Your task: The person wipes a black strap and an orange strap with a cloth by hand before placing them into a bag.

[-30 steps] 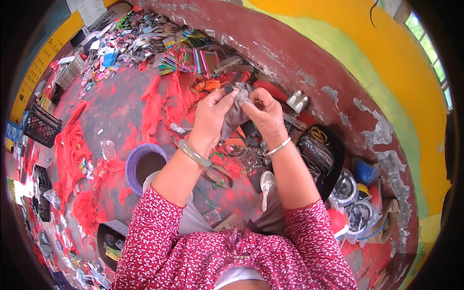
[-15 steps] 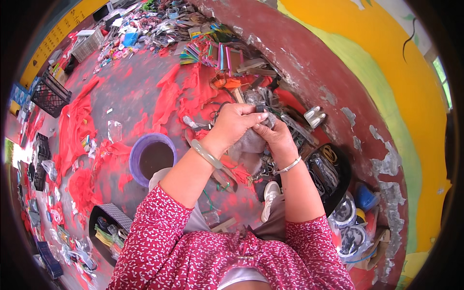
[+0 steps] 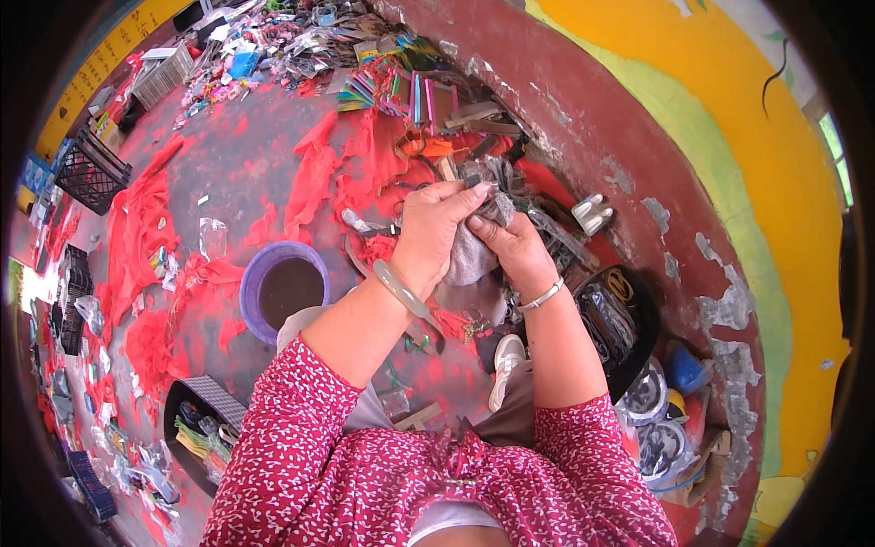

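Note:
My left hand (image 3: 432, 230) is closed, thumb against fingers, around a small dark object (image 3: 473, 181) whose kind I cannot make out. My right hand (image 3: 521, 254) pinches a grey cloth (image 3: 472, 258), bunched up by that object and hanging between both palms. The hands are close together in front of me, over a heap of straps and plastic-wrapped pieces (image 3: 497, 169). To the left of my forearm stands a purple bucket (image 3: 249, 294) holding dark, murky water.
A black bin (image 3: 649, 321) of dark packed items stands at the right, beside the peeling wall (image 3: 629, 146). Another dark bin (image 3: 175, 428) is at lower left. Red sheeting (image 3: 314, 178) covers parts of the floor. A black crate (image 3: 91, 170) and piled goods (image 3: 301, 46) lie farther off.
My hands have come slightly apart and turned. More of the grey cloth now shows, folded up at the fingertips and draped between the hands. The dark object has shifted a little left.

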`<state>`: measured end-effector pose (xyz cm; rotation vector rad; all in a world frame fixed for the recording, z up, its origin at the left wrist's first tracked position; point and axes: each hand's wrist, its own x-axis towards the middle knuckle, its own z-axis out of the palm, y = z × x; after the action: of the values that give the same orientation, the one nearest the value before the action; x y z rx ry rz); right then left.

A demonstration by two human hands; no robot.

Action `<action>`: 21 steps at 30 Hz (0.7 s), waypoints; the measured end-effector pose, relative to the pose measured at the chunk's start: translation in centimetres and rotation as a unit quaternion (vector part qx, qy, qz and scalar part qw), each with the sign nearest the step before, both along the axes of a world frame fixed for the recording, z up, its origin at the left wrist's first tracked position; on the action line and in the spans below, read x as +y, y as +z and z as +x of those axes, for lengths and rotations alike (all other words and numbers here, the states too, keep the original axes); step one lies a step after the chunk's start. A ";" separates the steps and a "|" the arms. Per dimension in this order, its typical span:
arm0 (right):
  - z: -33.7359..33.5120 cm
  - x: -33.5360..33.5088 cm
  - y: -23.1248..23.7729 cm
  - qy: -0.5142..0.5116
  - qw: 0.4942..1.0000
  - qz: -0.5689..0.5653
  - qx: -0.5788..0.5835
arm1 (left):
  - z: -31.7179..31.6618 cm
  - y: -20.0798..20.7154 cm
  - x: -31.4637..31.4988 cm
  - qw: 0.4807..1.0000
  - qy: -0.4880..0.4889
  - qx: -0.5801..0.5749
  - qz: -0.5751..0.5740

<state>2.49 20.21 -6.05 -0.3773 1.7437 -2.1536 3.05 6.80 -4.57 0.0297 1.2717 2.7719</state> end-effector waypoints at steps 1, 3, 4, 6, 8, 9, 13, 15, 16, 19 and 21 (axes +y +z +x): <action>0.1 0.0 -0.1 0.002 1.000 -0.004 -0.005 | 0.0 0.0 -0.1 1.000 0.008 0.001 -0.003; 0.2 0.0 -0.4 0.007 1.000 -0.013 -0.014 | 0.0 0.3 -0.3 1.000 0.009 0.004 0.021; 0.2 -0.1 -0.5 0.011 1.000 -0.012 -0.022 | -0.2 0.4 -0.6 1.000 0.015 0.007 0.022; 0.4 0.0 -0.9 0.017 0.999 -0.010 -0.038 | -0.2 0.5 -0.8 0.999 0.027 0.013 0.022; 0.7 0.0 -0.6 0.024 0.999 0.003 -0.032 | -0.2 0.6 -1.0 0.999 0.030 0.024 0.017; 0.8 0.0 -0.5 0.027 0.999 0.009 -0.029 | -0.2 0.7 -1.1 0.999 0.031 0.029 0.014; 0.9 0.4 -1.9 0.060 0.993 0.068 -0.074 | -1.0 0.6 -2.1 0.997 0.073 0.029 0.021; 1.5 0.3 -1.9 0.070 0.991 0.089 -0.065 | -2.0 0.9 -3.9 0.996 0.087 0.035 0.009; 1.8 0.1 -1.7 0.079 0.991 0.093 -0.055 | -1.9 1.4 -4.1 0.992 0.118 0.049 0.018; 2.1 0.1 -1.3 0.108 0.987 0.115 -0.043 | -2.1 1.5 -4.9 0.987 0.133 0.089 -0.010; 2.3 0.4 -1.7 0.127 0.975 0.175 -0.041 | -3.4 1.1 -7.2 0.985 0.148 0.090 0.014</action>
<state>4.82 20.58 -7.78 -0.3875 1.8690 -1.6246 -0.33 -0.35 -3.49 0.1033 1.3811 3.1003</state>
